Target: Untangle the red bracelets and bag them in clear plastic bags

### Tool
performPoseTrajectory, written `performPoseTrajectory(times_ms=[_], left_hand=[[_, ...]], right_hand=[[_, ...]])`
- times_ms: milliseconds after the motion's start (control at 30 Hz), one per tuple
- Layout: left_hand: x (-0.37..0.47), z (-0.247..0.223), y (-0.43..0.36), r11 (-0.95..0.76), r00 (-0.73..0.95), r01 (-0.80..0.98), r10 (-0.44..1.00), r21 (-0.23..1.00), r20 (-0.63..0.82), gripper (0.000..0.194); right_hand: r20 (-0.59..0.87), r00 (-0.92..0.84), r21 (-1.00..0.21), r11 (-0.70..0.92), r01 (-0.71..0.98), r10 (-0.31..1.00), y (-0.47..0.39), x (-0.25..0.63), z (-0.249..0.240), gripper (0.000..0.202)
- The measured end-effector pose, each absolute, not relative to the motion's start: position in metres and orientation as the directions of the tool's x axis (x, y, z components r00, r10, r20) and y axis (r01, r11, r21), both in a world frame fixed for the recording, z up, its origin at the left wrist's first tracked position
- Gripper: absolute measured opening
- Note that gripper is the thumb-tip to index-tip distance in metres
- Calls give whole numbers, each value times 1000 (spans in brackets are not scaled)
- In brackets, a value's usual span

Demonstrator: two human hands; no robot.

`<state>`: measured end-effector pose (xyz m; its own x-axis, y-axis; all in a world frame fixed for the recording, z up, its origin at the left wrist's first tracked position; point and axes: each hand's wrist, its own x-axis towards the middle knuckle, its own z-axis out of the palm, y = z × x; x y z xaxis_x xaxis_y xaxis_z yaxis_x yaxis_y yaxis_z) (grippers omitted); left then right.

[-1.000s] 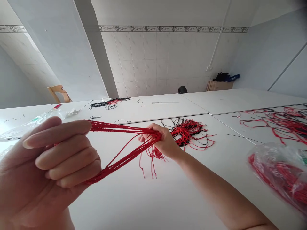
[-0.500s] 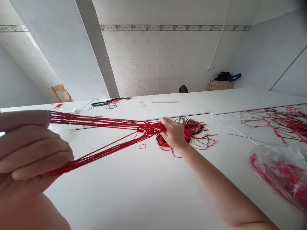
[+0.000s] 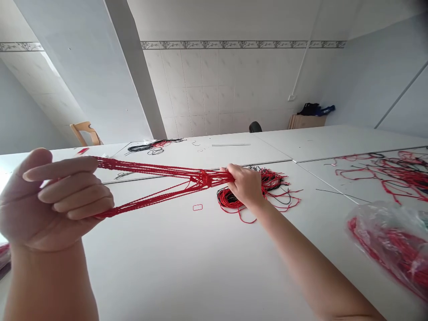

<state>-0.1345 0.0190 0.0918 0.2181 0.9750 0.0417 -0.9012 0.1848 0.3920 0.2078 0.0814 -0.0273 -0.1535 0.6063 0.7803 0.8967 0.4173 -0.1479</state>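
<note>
Left hand [image 3: 50, 200]: gripping red cords [image 3: 150, 185], looped round fingers, stretching taut above desk [image 3: 200, 267]. Right hand [image 3: 245, 185]: pinching cords' far end, just above cord pile [image 3: 267, 187]. Risk: loose strands snagging pile, likely tangling; grip slipping, bundle dropping slack.

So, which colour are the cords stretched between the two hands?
Red, all of them: the braided cords, seen in the head view.

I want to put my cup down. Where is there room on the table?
The white table is bare in front, between the left hand and the right arm. Far side, by the grey strip, is mostly bare too. Crowded: the cord pile, the plastic bag, and loose cords at right.
</note>
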Motion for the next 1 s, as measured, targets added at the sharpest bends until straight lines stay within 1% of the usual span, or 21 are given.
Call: performPoseTrajectory(times_ms=[67, 100, 200, 300, 400, 500, 600, 667, 833, 1000], left_hand=[[-133, 92, 23, 239, 358, -838, 919, 490, 165, 59], [-133, 92, 27, 261, 418, -816, 883, 515, 213, 56], [-136, 89, 38, 307, 466, -826, 844, 473, 267, 43], [-140, 84, 46, 287, 422, -856, 869, 430, 260, 35], [-142, 82, 48, 225, 328, -894, 918, 387, 223, 29], [-143, 83, 48, 180, 247, -928, 952, 327, 179, 28], [-145, 85, 46, 179, 228, -952, 956, 247, 186, 28], [-146, 86, 45, 197, 241, -956, 950, 217, 199, 29], [-143, 88, 39, 211, 257, -954, 941, 213, 220, 29], [-143, 87, 38, 177, 242, -946, 942, 272, 231, 29]], right_hand=[[786, -132, -152, 396, 906, 604, 83, 209, -28, 51], [791, -122, -152, 386, 910, 600, 83, 210, -29, 53], [799, -113, -148, 376, 915, 590, 84, 211, -28, 57], [776, -125, -154, 378, 913, 618, 83, 212, -27, 57], [722, -134, -174, 365, 914, 678, 83, 212, -25, 53], [652, -136, -183, 329, 927, 746, 83, 211, -24, 49], [597, -135, -190, 303, 934, 790, 83, 212, -24, 47], [582, -135, -196, 300, 934, 802, 83, 212, -24, 45], [539, -93, -242, 259, 935, 837, 86, 212, -28, 45], [500, -77, -296, 254, 921, 862, 91, 214, -32, 45]])
